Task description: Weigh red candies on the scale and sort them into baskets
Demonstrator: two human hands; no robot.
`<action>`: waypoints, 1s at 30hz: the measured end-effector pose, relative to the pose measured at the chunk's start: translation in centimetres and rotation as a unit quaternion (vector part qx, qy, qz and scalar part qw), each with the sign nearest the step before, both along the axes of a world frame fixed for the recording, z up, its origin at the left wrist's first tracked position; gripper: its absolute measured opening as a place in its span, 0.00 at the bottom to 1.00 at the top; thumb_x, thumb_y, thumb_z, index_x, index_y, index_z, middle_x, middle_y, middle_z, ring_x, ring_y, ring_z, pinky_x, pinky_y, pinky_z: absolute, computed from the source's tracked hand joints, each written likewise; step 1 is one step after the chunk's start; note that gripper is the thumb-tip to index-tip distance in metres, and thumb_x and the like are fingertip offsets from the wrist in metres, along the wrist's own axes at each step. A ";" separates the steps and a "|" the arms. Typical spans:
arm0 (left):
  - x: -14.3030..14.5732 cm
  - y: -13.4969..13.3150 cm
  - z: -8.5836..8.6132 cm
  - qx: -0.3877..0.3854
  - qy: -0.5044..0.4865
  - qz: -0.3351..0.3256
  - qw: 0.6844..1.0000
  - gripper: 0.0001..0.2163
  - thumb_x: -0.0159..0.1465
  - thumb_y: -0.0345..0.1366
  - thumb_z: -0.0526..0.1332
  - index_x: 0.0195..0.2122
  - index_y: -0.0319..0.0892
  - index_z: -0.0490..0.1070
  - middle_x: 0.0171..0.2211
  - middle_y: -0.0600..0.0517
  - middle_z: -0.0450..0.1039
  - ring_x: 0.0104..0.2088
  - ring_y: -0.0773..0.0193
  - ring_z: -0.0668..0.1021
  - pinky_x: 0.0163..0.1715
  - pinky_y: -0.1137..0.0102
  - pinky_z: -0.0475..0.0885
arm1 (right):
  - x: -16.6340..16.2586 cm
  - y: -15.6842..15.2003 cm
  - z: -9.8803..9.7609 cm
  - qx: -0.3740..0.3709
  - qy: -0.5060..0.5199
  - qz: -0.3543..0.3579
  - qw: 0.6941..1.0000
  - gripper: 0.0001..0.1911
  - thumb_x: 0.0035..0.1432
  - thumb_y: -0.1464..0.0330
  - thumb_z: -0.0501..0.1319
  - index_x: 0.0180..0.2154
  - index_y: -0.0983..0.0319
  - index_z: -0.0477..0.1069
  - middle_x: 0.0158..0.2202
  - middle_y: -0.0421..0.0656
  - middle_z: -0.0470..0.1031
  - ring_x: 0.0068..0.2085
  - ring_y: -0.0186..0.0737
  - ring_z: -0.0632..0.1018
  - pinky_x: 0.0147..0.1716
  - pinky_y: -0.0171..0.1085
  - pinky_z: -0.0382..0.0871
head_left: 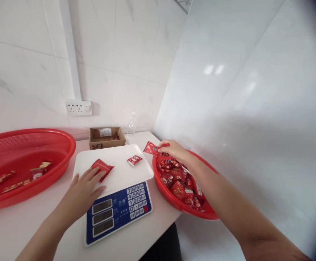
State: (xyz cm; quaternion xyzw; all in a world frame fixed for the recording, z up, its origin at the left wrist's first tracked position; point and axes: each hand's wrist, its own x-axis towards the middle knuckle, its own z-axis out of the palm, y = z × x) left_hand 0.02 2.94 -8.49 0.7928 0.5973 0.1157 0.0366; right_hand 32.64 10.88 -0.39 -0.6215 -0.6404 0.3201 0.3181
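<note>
My left hand (86,190) reaches over the white pan of a digital scale (120,177), its fingers spread and the tips touching a red snack packet (103,169) that lies there. A smaller red-and-white packet (134,160) rests toward the pan's right side. Above the far rim of the right red basket (171,197), my right hand (173,149) pinches another red packet (150,148), which sticks out to the left over the pan's edge. Many red packets (178,190) are heaped inside that basket, partly hidden by my right forearm.
A larger red basket (71,145) with several packets stands at the left. Behind the scale are an open cardboard box (103,145) and a clear plastic bottle (131,123). The wall carries a socket (78,108). A pale panel (242,127) closes off the right side.
</note>
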 end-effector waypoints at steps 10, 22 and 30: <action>0.1 -0.7 1.0 -0.024 0.004 0.000 1.000 0.22 0.64 0.40 0.47 0.60 0.45 0.59 0.62 0.46 0.57 0.63 0.55 0.58 0.59 0.48 0.52 | -8.3 -0.8 -1.8 -0.011 -0.018 0.110 0.994 0.18 0.50 0.65 0.64 0.44 0.62 0.69 0.33 0.42 0.77 0.32 0.34 0.76 0.33 0.33 0.68; -0.3 -0.4 1.0 0.061 -0.077 0.003 0.995 0.18 0.65 0.40 0.47 0.53 0.44 0.66 0.57 0.46 0.65 0.61 0.51 0.61 0.57 0.47 0.56 | -7.6 -1.4 -3.0 0.087 -0.190 0.150 0.966 0.19 0.57 0.68 0.58 0.51 0.58 0.66 0.53 0.46 0.70 0.50 0.42 0.73 0.51 0.42 0.64; -0.8 -1.2 2.7 0.223 -0.207 0.090 0.949 0.12 0.65 0.36 0.50 0.44 0.44 0.71 0.47 0.50 0.74 0.54 0.59 0.71 0.54 0.60 0.64 | 3.1 -0.6 -6.4 0.065 -0.400 0.014 0.914 0.14 0.56 0.68 0.56 0.45 0.62 0.70 0.46 0.49 0.75 0.44 0.48 0.76 0.44 0.44 0.68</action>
